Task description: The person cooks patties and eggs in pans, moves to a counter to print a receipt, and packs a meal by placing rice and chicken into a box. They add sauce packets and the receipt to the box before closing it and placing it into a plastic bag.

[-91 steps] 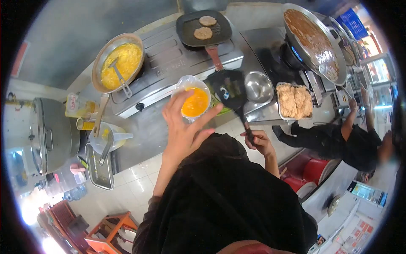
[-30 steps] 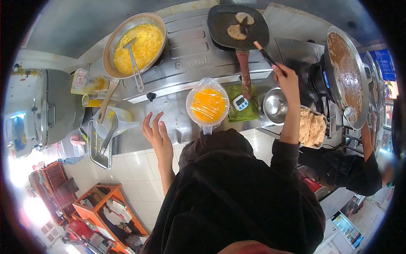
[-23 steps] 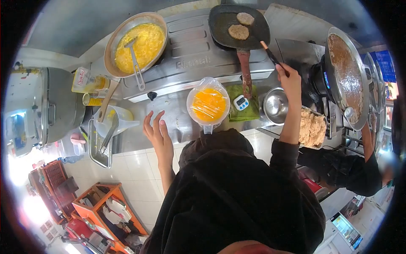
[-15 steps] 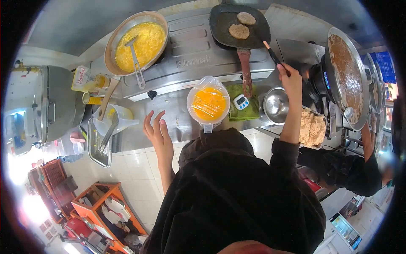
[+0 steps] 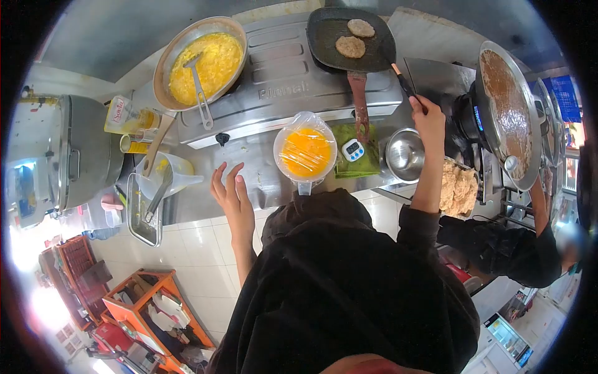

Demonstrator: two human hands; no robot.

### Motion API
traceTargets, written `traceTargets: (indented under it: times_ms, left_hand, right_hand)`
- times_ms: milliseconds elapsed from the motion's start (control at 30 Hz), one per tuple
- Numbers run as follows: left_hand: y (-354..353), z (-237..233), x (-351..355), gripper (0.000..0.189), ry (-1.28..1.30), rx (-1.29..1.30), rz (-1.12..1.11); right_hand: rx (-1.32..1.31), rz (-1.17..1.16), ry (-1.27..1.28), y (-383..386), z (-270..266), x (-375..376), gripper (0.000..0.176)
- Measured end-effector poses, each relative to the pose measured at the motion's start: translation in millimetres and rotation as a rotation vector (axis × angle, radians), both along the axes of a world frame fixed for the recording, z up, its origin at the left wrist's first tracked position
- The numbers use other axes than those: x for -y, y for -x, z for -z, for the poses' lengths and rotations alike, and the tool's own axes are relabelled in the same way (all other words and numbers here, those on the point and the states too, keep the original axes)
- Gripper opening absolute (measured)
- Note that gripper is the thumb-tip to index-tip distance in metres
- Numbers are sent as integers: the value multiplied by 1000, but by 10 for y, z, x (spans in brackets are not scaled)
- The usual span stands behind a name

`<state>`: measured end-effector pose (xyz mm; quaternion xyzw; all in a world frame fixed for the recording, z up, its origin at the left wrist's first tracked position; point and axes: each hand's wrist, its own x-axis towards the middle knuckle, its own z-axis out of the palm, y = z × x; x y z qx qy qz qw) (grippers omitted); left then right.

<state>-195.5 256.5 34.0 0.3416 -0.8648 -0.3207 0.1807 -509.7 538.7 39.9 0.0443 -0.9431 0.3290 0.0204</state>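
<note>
Right grip (image 5: 428, 117): closed on the spatula (image 5: 406, 84), fingers wrapped round the dark handle near its end. Spatula slants away from the grip, up and left, to the right side of the square pan (image 5: 330, 47). Its head is dark on dark there; can't tell if it touches the pan.

Two browned patties (image 5: 350, 47) lie in that pan, beyond the grip and to its left, apart from the spatula. Pan handle (image 5: 358, 93) points back toward the person, left of the grip, its end over the green cloth (image 5: 367, 167). White timer (image 5: 353, 150) sits on the cloth.

Just left of the right wrist: metal bowl (image 5: 405, 156). Right of the forearm: tan mixture (image 5: 458, 190) in a tray, partly hidden by the arm. Further right, a large pan (image 5: 512, 112) of brown contents; a co-worker's arm (image 5: 541, 209) is near it.

Left grip (image 5: 235, 199): open, fingers spread and slightly curled, holding nothing, over the near edge of the counter (image 5: 249, 171). Right of it, film-covered container (image 5: 305, 154) of orange liquid. Beyond it to the left, round pan (image 5: 163, 75) of yellow egg-like food, grey slotted turner (image 5: 198, 87) in it. Left of it, plastic jug (image 5: 182, 176) and metal tray (image 5: 145, 234).
</note>
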Motion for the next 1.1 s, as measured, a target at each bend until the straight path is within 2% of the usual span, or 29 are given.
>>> traceTargets:
  times_ms: [100,233,300,333,400,633,700,733,800,933,1000,1033,1100]
  left_hand:
    - [-26,-1,1,35,0,-4,-2]
    - [-37,-5,-9,36,-10,-4,-11]
    - [-55,-7,-11,36,-9,-2,-15]
    - [-57,-9,-7,37,-8,0,-15]
    - [-60,-2,-10,37,-5,3,-18]
    - [-62,-5,-24,36,3,-9,-16]
    - [-57,12,-17,36,9,-9,-6]
    - [-61,14,-15,36,12,-3,-2]
    - [-68,7,-15,35,11,-4,-6]
    - [-91,8,-16,36,2,-11,-24]
    - [-88,16,-22,36,-1,-9,-17]
    - [-87,20,-26,36,-2,-9,-14]
    - [-86,-4,-32,36,2,-5,-10]
  right_hand:
    - [72,-85,50,-46,-9,22,34]
    - [120,-30,46,-9,-9,39,35]
    - [-77,-16,9,58,105,1,35]
    - [-79,-17,11,48,77,23,35]
    - [115,-55,76,-15,-15,57,35]
    - [14,2,74,99,-15,119,35]
    - [193,-54,105,97,-61,187,35]
    - [192,-51,107,130,-4,166,35]
    - [11,24,53,213,149,116,36]
    - [30,28,111,229,95,105,36]
    - [281,-23,130,130,-114,175,36]
    - [282,-20,128,152,-51,128,36]
    - [-31,5,14,237,124,38,35]
